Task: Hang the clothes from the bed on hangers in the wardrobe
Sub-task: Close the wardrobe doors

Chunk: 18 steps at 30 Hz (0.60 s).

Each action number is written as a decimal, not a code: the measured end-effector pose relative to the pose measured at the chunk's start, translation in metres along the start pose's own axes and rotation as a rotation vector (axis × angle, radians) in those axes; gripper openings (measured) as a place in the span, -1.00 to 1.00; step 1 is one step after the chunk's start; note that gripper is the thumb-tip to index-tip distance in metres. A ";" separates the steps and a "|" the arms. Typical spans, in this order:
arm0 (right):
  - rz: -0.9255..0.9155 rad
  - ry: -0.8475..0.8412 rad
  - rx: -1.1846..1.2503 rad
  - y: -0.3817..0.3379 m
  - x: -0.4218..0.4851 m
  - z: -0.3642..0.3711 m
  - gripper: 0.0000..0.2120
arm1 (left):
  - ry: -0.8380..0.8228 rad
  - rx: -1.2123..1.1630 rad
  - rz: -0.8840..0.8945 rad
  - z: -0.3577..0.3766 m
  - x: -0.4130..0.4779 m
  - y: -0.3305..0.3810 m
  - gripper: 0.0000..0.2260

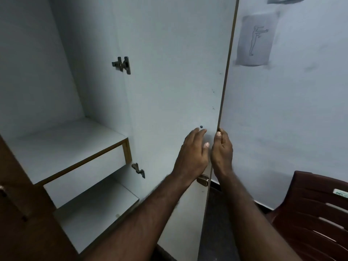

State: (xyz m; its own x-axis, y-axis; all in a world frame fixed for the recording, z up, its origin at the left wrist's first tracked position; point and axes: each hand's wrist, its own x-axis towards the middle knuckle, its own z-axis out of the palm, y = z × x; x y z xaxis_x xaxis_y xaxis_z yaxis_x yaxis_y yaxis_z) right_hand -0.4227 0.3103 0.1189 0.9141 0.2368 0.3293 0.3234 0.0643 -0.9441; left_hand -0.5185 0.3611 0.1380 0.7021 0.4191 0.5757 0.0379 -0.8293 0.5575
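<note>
Near, at left: brown door leaf (pixel 22 213), then bare shelves (pixel 62 147) of wardrobe (pixel 37 63); no clothes, hangers or bed visible. Left hand (pixel 192 153) flat, fingers spread on right door (pixel 169 72); right hand (pixel 223 149) clamped round door edge (pixel 226 72), thumb in front. Risk: pinched fingers, or door knocking chair (pixel 310 213) at right, if swung hard.

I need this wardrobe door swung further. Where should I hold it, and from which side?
Grip the wardrobe door by its free vertical edge, coming from the chair side, as the right hand does. The edge is thin enough to wrap fingers round, and farthest from the hinges. The left hand lies flat on the inner face.
</note>
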 end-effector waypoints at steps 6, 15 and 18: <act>-0.061 0.060 0.166 0.008 -0.039 0.001 -0.72 | 0.129 -0.009 -0.060 -0.004 -0.022 0.012 -0.47; -0.335 -0.303 0.349 0.009 -0.102 0.032 -0.68 | 0.393 0.112 -0.203 -0.054 -0.077 -0.001 -0.44; -0.257 -0.573 0.443 -0.003 -0.124 0.057 -0.55 | 0.499 0.174 -0.307 -0.086 -0.094 -0.014 -0.50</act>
State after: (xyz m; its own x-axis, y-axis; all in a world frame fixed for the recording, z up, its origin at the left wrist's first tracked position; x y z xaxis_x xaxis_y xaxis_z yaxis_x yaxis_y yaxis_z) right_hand -0.5509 0.3356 0.0803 0.5152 0.6193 0.5925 0.2697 0.5391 -0.7979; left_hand -0.6462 0.3653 0.1272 0.2248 0.7361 0.6384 0.3313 -0.6739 0.6604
